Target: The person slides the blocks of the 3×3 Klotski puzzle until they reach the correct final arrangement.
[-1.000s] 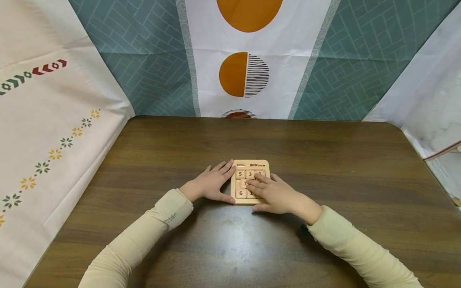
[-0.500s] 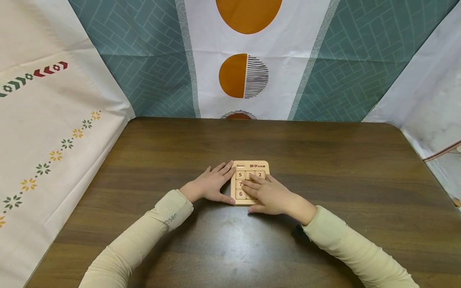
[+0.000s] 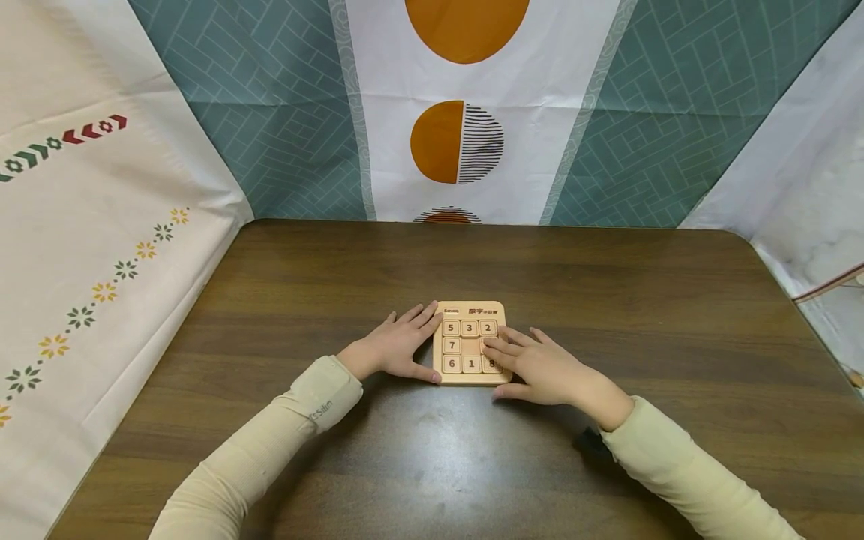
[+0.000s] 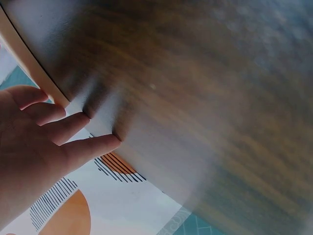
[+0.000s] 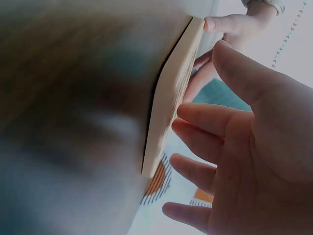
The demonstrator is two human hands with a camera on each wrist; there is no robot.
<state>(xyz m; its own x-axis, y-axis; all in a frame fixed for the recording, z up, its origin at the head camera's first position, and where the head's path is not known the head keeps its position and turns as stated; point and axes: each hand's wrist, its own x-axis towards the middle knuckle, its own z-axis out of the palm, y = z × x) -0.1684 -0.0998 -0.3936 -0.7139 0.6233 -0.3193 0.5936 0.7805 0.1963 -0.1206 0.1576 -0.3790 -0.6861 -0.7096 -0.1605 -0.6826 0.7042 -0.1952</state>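
A light wooden number slide puzzle (image 3: 466, 381) lies flat on the table. Tiles 5, 3, 2 form its top row, and 6, 1, 8 its bottom row. In the middle row, the 7 tile (image 3: 451, 346) is at the left and the centre slot is vacant. My left hand (image 3: 397, 346) rests along the puzzle's left edge, thumb near the lower corner, fingers spread. My right hand (image 3: 543, 370) has extended fingertips over the right column, partly covering 8 and the middle-right tile, whose number is hidden. The right wrist view shows the puzzle's edge (image 5: 164, 107) beside those fingers.
The brown wooden table (image 3: 337, 277) extends around the puzzle. Patterned cloth (image 3: 290, 150) hangs behind its far edge, and a white flowered cloth (image 3: 101, 225) borders the left. Something dark (image 3: 590, 442) shows beneath the right sleeve.
The 7 tile has shifted from the centre slot to the middle row's left slot. My right hand moved left with it, then back right to the right column. My left hand has stayed put.
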